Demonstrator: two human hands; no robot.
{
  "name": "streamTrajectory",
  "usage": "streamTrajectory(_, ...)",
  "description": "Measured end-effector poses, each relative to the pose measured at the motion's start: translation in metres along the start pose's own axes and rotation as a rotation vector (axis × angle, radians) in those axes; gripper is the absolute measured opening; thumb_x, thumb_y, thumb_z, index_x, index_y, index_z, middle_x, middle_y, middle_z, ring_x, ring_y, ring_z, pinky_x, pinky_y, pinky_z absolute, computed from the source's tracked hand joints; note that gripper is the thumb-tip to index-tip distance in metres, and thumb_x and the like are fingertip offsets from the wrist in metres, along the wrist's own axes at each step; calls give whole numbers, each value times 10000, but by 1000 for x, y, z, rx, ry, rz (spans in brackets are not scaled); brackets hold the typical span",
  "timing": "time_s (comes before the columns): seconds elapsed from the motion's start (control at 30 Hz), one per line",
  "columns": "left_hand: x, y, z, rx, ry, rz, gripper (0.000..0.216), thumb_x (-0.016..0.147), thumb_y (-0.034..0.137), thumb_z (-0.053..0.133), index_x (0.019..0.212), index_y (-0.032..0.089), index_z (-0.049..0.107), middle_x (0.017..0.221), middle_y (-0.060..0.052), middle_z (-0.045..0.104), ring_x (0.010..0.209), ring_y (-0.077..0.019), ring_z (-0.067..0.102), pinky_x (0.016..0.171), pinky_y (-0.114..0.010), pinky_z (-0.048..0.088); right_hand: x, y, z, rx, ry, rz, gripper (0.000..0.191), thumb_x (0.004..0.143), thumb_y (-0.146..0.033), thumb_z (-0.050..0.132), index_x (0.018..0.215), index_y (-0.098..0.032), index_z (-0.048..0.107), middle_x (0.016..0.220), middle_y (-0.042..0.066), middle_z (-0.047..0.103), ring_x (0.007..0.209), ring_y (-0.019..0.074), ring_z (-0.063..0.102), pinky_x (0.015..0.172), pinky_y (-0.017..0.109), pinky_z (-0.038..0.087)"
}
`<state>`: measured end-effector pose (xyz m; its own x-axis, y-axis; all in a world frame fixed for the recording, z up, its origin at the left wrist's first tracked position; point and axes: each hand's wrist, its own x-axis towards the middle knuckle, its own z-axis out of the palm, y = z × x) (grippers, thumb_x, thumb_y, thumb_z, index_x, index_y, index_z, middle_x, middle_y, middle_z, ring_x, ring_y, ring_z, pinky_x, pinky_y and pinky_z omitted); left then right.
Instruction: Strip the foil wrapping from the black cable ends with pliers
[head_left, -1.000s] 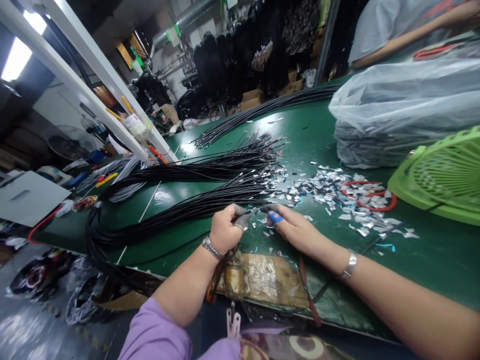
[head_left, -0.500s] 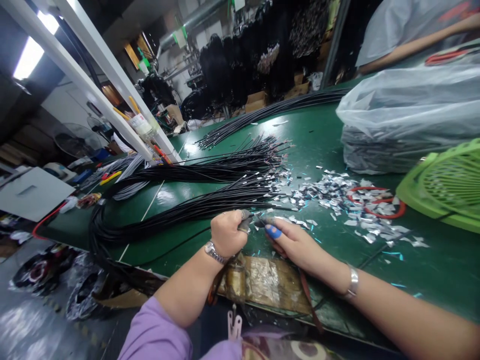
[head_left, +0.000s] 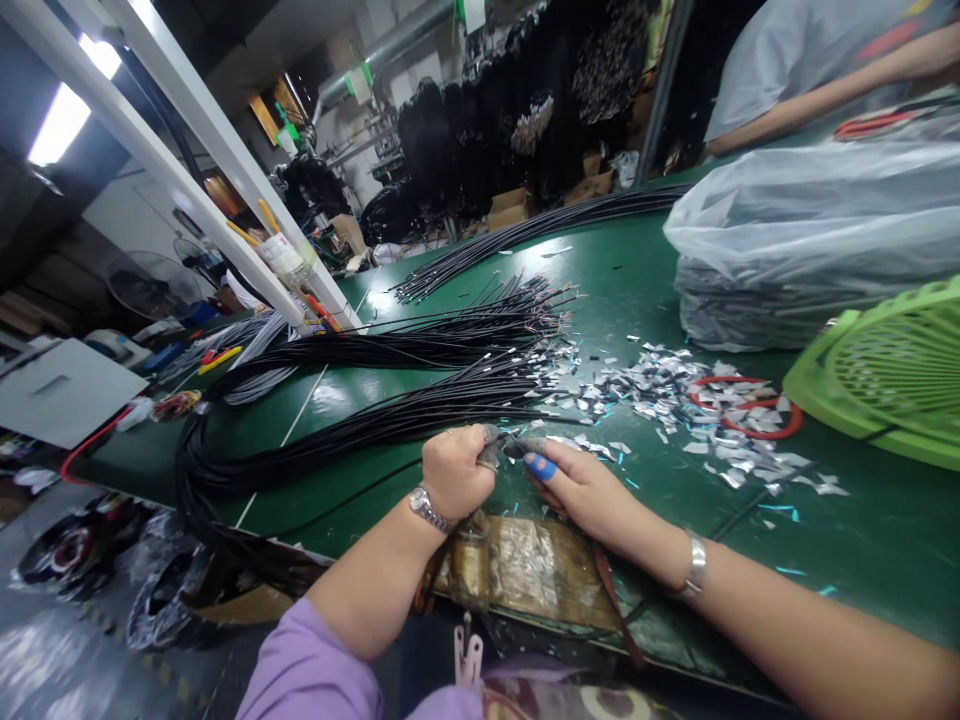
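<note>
My left hand [head_left: 454, 470] is a closed fist gripping the end of a black cable [head_left: 337, 500] near the table's front edge. My right hand [head_left: 581, 485], thumb capped in blue, pinches the same cable's tip just right of the left fist. The two hands nearly touch. A thick bundle of black cables [head_left: 390, 415] runs leftward from behind my hands and loops off the table. Silver foil scraps [head_left: 660, 395] are strewn to the right of my hands on the green table [head_left: 862, 530].
A second cable bundle [head_left: 480, 325] and a long one [head_left: 540, 225] lie farther back. A plastic bag [head_left: 810, 230] and a green plastic fan [head_left: 885, 370] stand at right, a red ring [head_left: 750, 425] among the scraps. Another person's arm [head_left: 810, 95] reaches in at top right.
Both hands slid slightly down and toward me, staying pinched together on the cable end; the view shifted a little.
</note>
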<state>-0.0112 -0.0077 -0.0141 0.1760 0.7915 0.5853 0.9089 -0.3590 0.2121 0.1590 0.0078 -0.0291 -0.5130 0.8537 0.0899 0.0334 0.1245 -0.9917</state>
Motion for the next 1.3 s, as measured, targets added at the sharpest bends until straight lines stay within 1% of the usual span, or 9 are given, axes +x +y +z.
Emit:
streamTrajectory(0.2, 3, 4, -2, -209, -40, -126, 115, 783, 248, 567, 826, 196, 661, 765, -40, 706, 695, -148, 648, 673, -251, 519, 2, -1, 0, 8, 35, -21, 366, 827, -545, 497, 653, -223, 503, 439, -72, 364, 388, 89, 314, 350, 221, 265)
streamTrajectory(0.33, 5, 4, -4, -314, -90, -203, 121, 789, 278, 570, 749, 182, 630, 715, -37, 677, 655, -134, 613, 639, -241, 490, 2, -1, -2, -31, 32, -40, 351, 840, -519, 483, 652, -225, 519, 438, -70, 367, 389, 94, 313, 354, 226, 261)
streamTrajectory(0.43, 7, 4, -5, -491, -215, -334, 156, 780, 301, 577, 695, 170, 581, 619, -10, 623, 554, -106, 560, 540, -217, 444, 3, 0, -5, -84, 28, -54, 332, 856, -481, 463, 663, -224, 548, 445, -65, 375, 401, 101, 316, 373, 231, 269)
streamTrajectory(0.6, 16, 5, -7, -920, -461, -720, 342, 685, 461, 668, 676, 160, 506, 460, 58, 506, 325, -46, 390, 339, -170, 277, 4, 1, -11, -201, 17, -99, 313, 865, -430, 440, 750, -220, 640, 454, -54, 393, 445, 127, 374, 446, 253, 353)
streamTrajectory(0.7, 19, 2, -8, -1133, -558, -823, 459, 586, 534, 728, 633, 158, 469, 421, 68, 480, 290, -24, 338, 309, -156, 206, 6, -1, -14, -269, -3, -142, 330, 864, -436, 431, 844, -225, 684, 476, -38, 442, 502, 155, 451, 509, 276, 413)
streamTrajectory(0.93, 20, -9, -8, -1499, -758, -918, 460, 537, 461, 789, 648, 154, 465, 371, 82, 421, 267, 0, 234, 301, -140, 120, 9, 1, -21, -392, -43, -250, 331, 874, -420, 416, 890, -242, 695, 607, 5, 616, 567, 172, 541, 577, 295, 466)
streamTrajectory(1.07, 19, -10, -6, -1504, -765, -938, 424, 580, 435, 772, 648, 156, 461, 377, 82, 414, 270, 0, 232, 306, -140, 117, 11, 3, -25, -396, -40, -263, 308, 860, -429, 457, 898, -221, 681, 747, 43, 696, 685, 201, 615, 647, 321, 501)
streamTrajectory(1.17, 18, -8, -4, -1446, -758, -904, 434, 575, 463, 770, 648, 150, 477, 387, 76, 426, 276, -3, 258, 302, -144, 116, 11, 3, -27, -342, 83, -225, 300, 794, -444, 559, 950, -203, 646, 807, 49, 700, 695, 200, 627, 636, 319, 520)
streamTrajectory(1.3, 17, -3, -3, -1319, -817, -849, 445, 573, 510, 748, 658, 137, 520, 376, 75, 427, 271, -13, 277, 291, -159, 114, 7, 4, -25, -344, 213, -275, 258, 769, -322, 573, 995, -207, 618, 854, 56, 698, 766, 208, 647, 699, 337, 532)
